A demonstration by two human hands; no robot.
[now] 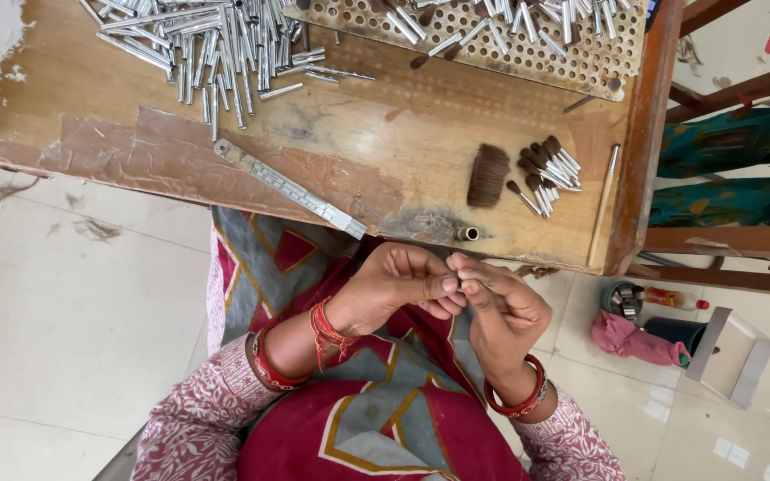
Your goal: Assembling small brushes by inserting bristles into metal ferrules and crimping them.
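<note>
Both hands meet over the lap: left hand (pixel 398 287) and right hand (pixel 503 312) pinch fingertips together on something too small to make out. Above them, one wooden table (pixel 421 134) carries one perforated tray (pixel 572 62) and one heap of metal tubes (pixel 216 44), too many to count. One metal ruler (pixel 289 188), one tuft of brown bristles (pixel 488 175), roughly ten finished brush heads (pixel 547 169), one lone ferrule (pixel 467 233) at the edge.

A single head-worn camera looks steeply down, close over the lap and the wooden table (pixel 385 151) edge.
</note>
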